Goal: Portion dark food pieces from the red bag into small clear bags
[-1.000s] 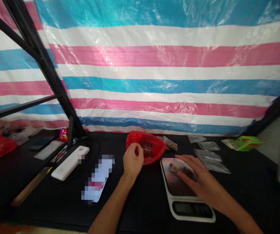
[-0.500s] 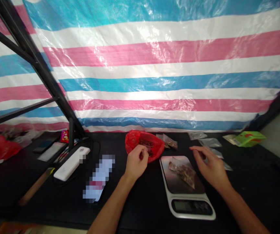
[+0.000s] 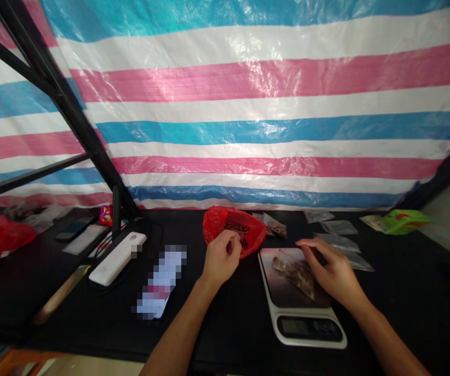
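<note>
A white flat digital scale (image 3: 302,308) sits near the black table's (image 3: 240,318) front edge, right of middle, a clear plastic pouch of brown pieces (image 3: 292,270) lying on it. Behind-left lies a crumpled red plastic bag (image 3: 220,223), behind-right flat clear empty pouches (image 3: 338,227); a white oblong power bank (image 3: 117,258) lies far left.

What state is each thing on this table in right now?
red bag, open, brown pieces inside.
scale, loaded, display unreadable.
clear pouch, partly filled, lying on the scale.
left hand, curled at the red bag's mouth.
right hand, fingers extended at the clear pouch's edge.
spare pouches, flat, apparently empty.
</note>
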`<state>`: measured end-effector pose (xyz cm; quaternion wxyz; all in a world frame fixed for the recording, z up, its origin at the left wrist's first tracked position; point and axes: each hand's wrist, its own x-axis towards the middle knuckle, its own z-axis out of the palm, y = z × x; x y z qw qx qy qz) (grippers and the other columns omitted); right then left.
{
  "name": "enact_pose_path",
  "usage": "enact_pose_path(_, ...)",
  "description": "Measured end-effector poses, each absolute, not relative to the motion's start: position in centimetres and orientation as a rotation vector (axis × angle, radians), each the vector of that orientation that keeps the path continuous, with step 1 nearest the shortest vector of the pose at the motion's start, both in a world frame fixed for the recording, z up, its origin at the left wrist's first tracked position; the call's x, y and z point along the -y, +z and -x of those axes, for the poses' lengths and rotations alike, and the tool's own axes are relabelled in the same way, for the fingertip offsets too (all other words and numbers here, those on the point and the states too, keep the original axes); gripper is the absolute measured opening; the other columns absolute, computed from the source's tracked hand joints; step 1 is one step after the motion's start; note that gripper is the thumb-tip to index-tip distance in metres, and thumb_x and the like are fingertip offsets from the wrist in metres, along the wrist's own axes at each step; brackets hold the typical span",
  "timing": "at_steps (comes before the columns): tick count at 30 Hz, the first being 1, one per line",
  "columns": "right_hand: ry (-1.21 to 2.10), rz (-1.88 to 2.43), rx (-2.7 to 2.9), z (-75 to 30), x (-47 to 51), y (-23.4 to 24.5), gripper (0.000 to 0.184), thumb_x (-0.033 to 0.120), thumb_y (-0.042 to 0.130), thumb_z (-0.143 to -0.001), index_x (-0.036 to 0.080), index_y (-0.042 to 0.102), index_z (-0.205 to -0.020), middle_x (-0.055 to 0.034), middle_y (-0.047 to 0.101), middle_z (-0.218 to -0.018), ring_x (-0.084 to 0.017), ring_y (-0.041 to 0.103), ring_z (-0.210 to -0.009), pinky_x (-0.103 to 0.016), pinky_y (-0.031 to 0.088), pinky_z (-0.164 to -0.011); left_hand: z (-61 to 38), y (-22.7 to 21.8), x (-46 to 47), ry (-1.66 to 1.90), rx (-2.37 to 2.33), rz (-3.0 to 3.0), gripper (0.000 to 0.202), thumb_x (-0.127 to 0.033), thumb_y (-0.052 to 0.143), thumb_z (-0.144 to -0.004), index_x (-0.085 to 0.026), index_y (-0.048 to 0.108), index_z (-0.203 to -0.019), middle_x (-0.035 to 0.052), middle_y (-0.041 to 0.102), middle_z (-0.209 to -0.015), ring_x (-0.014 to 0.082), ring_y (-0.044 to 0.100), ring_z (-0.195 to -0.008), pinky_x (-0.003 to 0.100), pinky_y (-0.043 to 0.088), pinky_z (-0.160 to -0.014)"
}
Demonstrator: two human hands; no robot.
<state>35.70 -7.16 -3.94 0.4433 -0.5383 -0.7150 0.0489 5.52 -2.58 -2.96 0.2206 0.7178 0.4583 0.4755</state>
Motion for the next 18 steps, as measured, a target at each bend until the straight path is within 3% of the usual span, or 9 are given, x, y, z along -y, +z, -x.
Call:
enact_pose_path(5,0.240,1.306,1.802,-34.9,7.1,-3.0,0.019,0.036,0.057,-0.104,0.027,0.075,-0.106,-0.0044,0.074,-0.095,-0.023,0.071,-0.087,-0.035,0.055,-0.076,-5.6,-3.0,2.6,1.317,-1.261,-1.994,0.022,-0.024,0.050,-0.101,-0.021,0.070,-0.092,0.0025,0.073,-0.085,0.0149,0.066,-0.075,0.025,0.048,-0.071)
enact_pose_path(13,0.439,1.189,2.082,-33.0,3.6,1.6,0.026,0.028,0.053,-0.102,0.025,0.079,-0.100,-0.0057,0.074,-0.099,-0.022,0.070,-0.093,-0.035,0.054,-0.086,-5.8,-3.1,2.9,1.315,-1.212,-2.050,0.020,-0.022,0.051,-0.100,-0.022,0.068,-0.090,0.0012,0.072,-0.086,0.0144,0.066,-0.076,0.025,0.048,-0.073)
enact_pose_path(18,0.355,1.356,2.105,-33.3,5.9,1.3,0.029,0.039,0.057,-0.102,0.027,0.073,-0.124,-0.0074,0.074,-0.114,-0.025,0.071,-0.102,-0.038,0.056,-0.090,-5.6,-3.0,2.6,1.327,-1.277,-2.019,0.021,-0.021,0.051,-0.100,-0.022,0.069,-0.090,0.0004,0.072,-0.082,0.0136,0.065,-0.072,0.024,0.047,-0.069)
